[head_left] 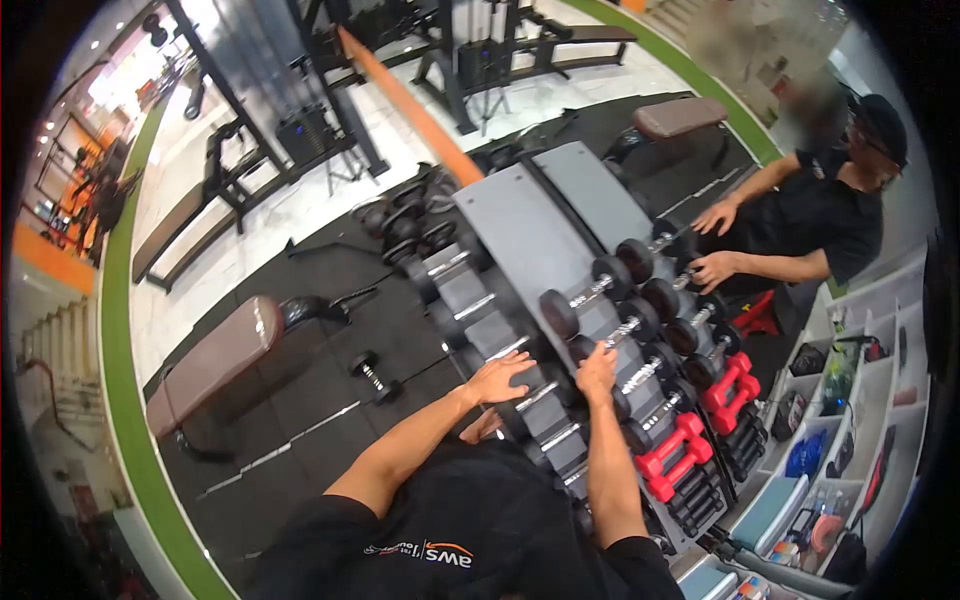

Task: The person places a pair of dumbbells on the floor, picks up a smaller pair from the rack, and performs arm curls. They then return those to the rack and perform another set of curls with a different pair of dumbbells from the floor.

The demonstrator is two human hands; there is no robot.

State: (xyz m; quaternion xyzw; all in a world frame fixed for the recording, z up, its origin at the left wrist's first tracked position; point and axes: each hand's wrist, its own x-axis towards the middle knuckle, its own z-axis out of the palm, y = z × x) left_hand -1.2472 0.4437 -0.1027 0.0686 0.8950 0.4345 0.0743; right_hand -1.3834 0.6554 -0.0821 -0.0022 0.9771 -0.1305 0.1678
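- Left hand (pixel 503 378) lies spread wide at a left-row dumbbell (pixel 541 393); its long axis slants up to the right, left end partly hidden.
- Right hand (pixel 597 370) curls by a middle-row dumbbell (pixel 623 330), likewise slanted; whether it grips cannot be told.

The round-headed dumbbells (pixel 588 292) were black with silvery handles, some smaller dumbbells (pixel 675 452) solid red, and the dumbbell rack (pixel 530 230) plain grey. The left-hand bench pad (pixel 215 365) was brown, the floor matting (pixel 300 390) black, the floor strip (pixel 118 350) green and the long beam (pixel 405 105) orange. The wearer's T-shirt (pixel 490 520) was black with white lettering and an orange curve; the co-worker's shirt (pixel 800 228) was black.
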